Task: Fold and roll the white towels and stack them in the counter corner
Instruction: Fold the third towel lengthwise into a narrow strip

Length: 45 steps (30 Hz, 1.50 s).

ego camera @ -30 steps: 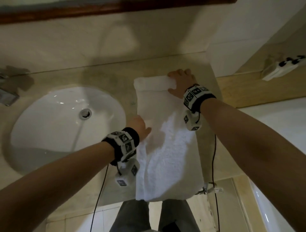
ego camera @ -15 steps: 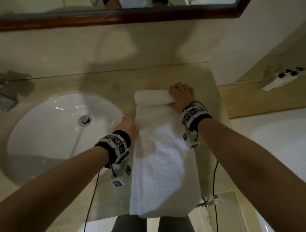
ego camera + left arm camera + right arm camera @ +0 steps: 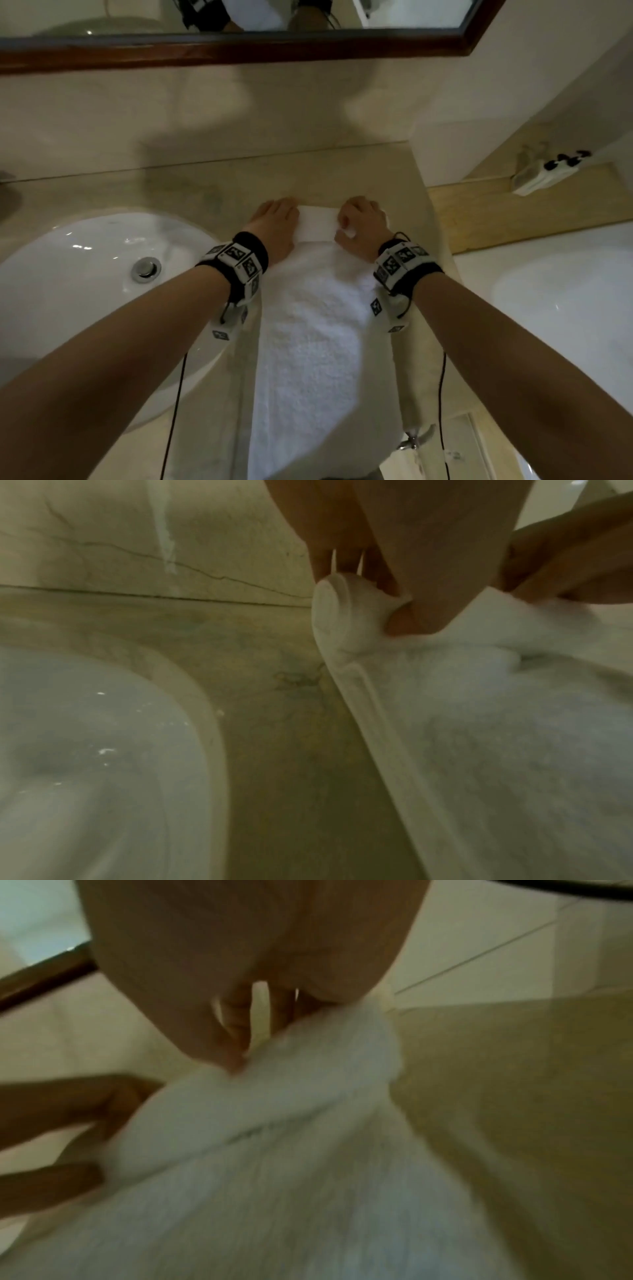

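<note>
A white towel [image 3: 318, 346] lies folded into a long strip on the beige counter [image 3: 212, 192], its near end hanging over the front edge. Its far end is curled into a small roll [image 3: 317, 224]. My left hand [image 3: 274, 224] grips the roll's left end, thumb and fingers curled round the roll [image 3: 342, 610]. On the right end my right hand [image 3: 361, 222] does the same, fingers over the top and thumb under the towel [image 3: 274, 1096].
A white oval sink [image 3: 85, 291] lies to the left of the towel. A dark-framed mirror [image 3: 239, 51] hangs above the backsplash. The counter's back right corner [image 3: 394, 157] meets a white wall. A bathtub [image 3: 565, 308] with a wooden ledge lies to the right.
My left hand moved from the towel's left edge up to the far end and took hold of the roll beside my right hand. The view shifted upward.
</note>
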Available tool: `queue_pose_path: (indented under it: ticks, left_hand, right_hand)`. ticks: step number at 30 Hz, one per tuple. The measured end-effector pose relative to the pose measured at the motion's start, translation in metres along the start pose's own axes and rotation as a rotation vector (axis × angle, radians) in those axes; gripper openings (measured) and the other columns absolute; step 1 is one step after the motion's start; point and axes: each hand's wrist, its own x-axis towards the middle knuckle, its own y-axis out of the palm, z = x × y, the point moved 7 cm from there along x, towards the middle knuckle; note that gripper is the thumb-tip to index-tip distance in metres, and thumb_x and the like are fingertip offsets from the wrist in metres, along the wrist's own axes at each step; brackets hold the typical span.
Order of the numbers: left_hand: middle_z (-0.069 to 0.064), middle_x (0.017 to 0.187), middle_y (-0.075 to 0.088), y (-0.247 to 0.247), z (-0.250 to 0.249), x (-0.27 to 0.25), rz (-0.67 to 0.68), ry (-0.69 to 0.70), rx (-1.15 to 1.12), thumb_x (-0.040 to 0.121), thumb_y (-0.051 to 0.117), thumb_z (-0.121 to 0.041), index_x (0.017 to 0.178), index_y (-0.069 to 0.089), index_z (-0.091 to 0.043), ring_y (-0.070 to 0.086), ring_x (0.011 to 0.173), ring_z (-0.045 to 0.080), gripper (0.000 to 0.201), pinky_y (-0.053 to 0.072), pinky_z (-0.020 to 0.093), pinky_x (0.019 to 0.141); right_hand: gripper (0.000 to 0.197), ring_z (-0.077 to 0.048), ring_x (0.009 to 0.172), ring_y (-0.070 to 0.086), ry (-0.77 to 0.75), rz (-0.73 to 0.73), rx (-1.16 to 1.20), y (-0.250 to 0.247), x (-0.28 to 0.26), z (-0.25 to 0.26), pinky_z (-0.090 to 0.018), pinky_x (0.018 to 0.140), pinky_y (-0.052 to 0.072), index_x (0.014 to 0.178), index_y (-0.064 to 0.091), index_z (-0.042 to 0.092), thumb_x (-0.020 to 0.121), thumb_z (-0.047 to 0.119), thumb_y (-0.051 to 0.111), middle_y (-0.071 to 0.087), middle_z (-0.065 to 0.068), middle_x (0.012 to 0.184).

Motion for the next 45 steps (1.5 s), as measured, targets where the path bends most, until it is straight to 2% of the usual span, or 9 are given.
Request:
queue_pose_path:
  ticks: [7, 14, 20, 23, 27, 30, 37, 42, 45]
  left_hand:
    - [0.013, 0.145, 0.035, -0.010, 0.001, 0.000, 0.094, 0.041, 0.004, 0.098, 0.035, -0.024, 0.134, 0.038, -0.004, 0.039, 0.128, 0.030, 0.042, 0.031, 0.039, 0.108]
    - [0.013, 0.135, 0.041, -0.021, -0.003, -0.003, -0.054, -0.011, 0.063, 0.089, 0.052, -0.018, 0.130, 0.036, -0.005, 0.042, 0.122, 0.031, 0.046, 0.032, 0.039, 0.104]
    - [0.013, 0.137, 0.033, 0.001, -0.026, -0.023, 0.091, 0.080, 0.110, 0.088, 0.051, -0.029, 0.127, 0.041, -0.004, 0.038, 0.121, 0.030, 0.048, 0.037, 0.037, 0.097]
    - [0.014, 0.131, 0.036, -0.010, -0.019, -0.022, 0.120, 0.066, -0.055, 0.090, 0.050, -0.026, 0.124, 0.043, -0.002, 0.047, 0.112, 0.032, 0.042, 0.046, 0.041, 0.093]
    - [0.014, 0.144, 0.033, -0.013, -0.011, -0.017, 0.193, -0.035, -0.159, 0.090, 0.058, -0.028, 0.144, 0.027, -0.006, 0.044, 0.126, 0.034, 0.066, 0.039, 0.040, 0.103]
    - [0.012, 0.133, 0.044, -0.012, -0.017, -0.016, 0.177, 0.009, 0.010, 0.089, 0.058, -0.034, 0.134, 0.039, -0.007, 0.047, 0.119, 0.030, 0.056, 0.041, 0.038, 0.097]
    - [0.010, 0.134, 0.043, -0.021, -0.029, -0.019, -0.079, 0.017, 0.210, 0.089, 0.052, -0.024, 0.128, 0.041, -0.008, 0.037, 0.125, 0.030, 0.043, 0.030, 0.036, 0.103]
    - [0.012, 0.126, 0.046, -0.017, -0.029, -0.024, 0.045, 0.088, 0.063, 0.091, 0.050, -0.039, 0.125, 0.043, -0.005, 0.047, 0.112, 0.030, 0.049, 0.041, 0.037, 0.093]
    - [0.015, 0.139, 0.035, -0.022, -0.017, -0.021, 0.088, -0.011, -0.147, 0.088, 0.061, -0.030, 0.137, 0.034, -0.005, 0.049, 0.117, 0.035, 0.062, 0.044, 0.040, 0.097]
  right_hand:
    - [0.058, -0.030, 0.124, 0.037, 0.047, 0.388, -0.299, -0.007, 0.005, -0.012, -0.043, 0.103, 0.033, 0.137, 0.035, 0.021, 0.088, 0.041, 0.058, 0.048, -0.005, 0.135]
    - [0.048, -0.028, 0.112, 0.045, -0.071, 0.120, -0.340, -0.004, -0.009, 0.001, -0.038, 0.091, 0.039, 0.122, 0.040, 0.014, 0.085, 0.035, 0.062, 0.044, -0.005, 0.128]
    - [0.038, -0.023, 0.080, 0.046, -0.064, 0.053, -0.089, 0.006, -0.044, 0.004, -0.032, 0.069, 0.039, 0.100, 0.049, 0.009, 0.082, 0.039, 0.064, 0.045, -0.004, 0.102]
    - [0.036, -0.022, 0.089, 0.049, 0.030, 0.153, 0.094, -0.011, -0.039, -0.007, -0.030, 0.077, 0.041, 0.112, 0.049, 0.013, 0.086, 0.033, 0.063, 0.045, -0.001, 0.103]
    - [0.066, -0.028, 0.130, 0.033, 0.100, 0.283, -0.153, -0.014, -0.029, -0.016, -0.044, 0.110, 0.030, 0.138, 0.039, 0.024, 0.083, 0.051, 0.061, 0.039, -0.003, 0.142]
    - [0.056, -0.026, 0.122, 0.044, 0.041, 0.360, -0.208, 0.004, -0.032, -0.008, -0.042, 0.107, 0.029, 0.133, 0.041, 0.020, 0.087, 0.047, 0.057, 0.047, -0.003, 0.134]
    - [0.049, -0.030, 0.120, 0.042, -0.108, 0.069, -0.497, -0.002, -0.033, 0.009, -0.040, 0.101, 0.032, 0.127, 0.039, 0.007, 0.088, 0.030, 0.057, 0.042, -0.011, 0.133]
    - [0.036, -0.029, 0.102, 0.049, -0.094, 0.025, -0.179, -0.006, -0.050, 0.001, -0.040, 0.091, 0.040, 0.105, 0.052, 0.009, 0.082, 0.035, 0.063, 0.048, -0.009, 0.115]
    - [0.056, -0.030, 0.117, 0.045, 0.013, 0.125, 0.024, -0.019, -0.038, -0.014, -0.043, 0.101, 0.041, 0.126, 0.045, 0.013, 0.081, 0.034, 0.069, 0.036, -0.008, 0.135]
